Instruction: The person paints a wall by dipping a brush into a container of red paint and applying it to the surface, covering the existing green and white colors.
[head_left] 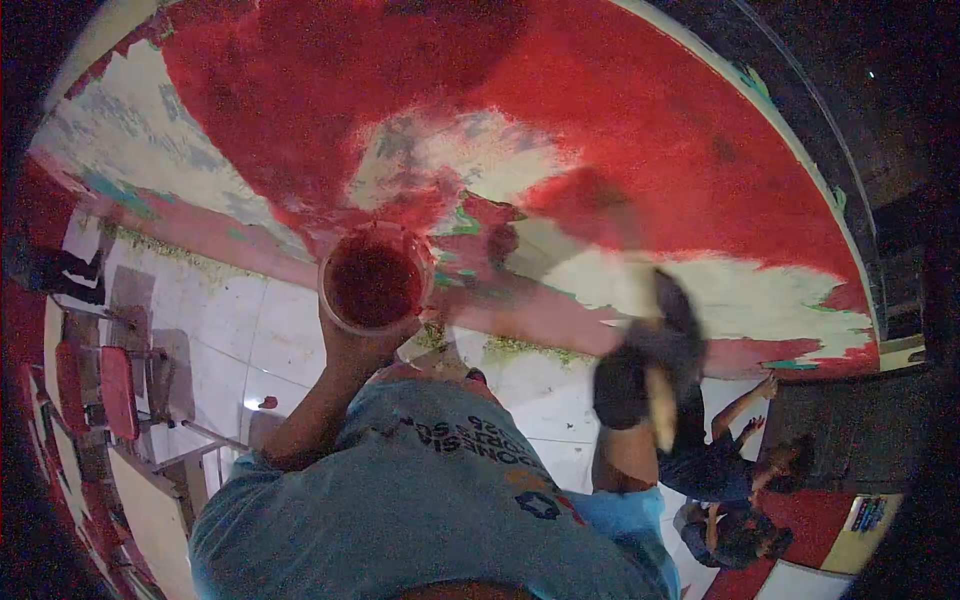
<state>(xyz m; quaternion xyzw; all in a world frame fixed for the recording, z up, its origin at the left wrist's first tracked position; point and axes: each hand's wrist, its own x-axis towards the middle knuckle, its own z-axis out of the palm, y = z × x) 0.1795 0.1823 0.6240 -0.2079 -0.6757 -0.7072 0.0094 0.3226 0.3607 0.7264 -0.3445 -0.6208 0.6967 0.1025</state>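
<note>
My left hand (365, 345) is closed around a round, clear-walled tub of red paint (374, 282), held up in front of the wall. Ahead stands a painted wall (640, 110), mostly bright red with pale uncovered patches and streaks of green. My right hand (680, 325) is raised to the right of the tub, heavily smeared by motion, with a dark band at the wrist. A long pale handle (661, 405) runs through it, apparently that of a paintbrush. The brush's far end is a blur before the wall, and I cannot tell whether it touches.
Red chairs (120, 392) and a pale tabletop (150, 500) stand on the left, with a person's dark legs (60, 275) beyond. White floor tiles (230, 330) run along the wall's foot. Other people (715, 465) are low down at the right, near a dark panel (835, 425).
</note>
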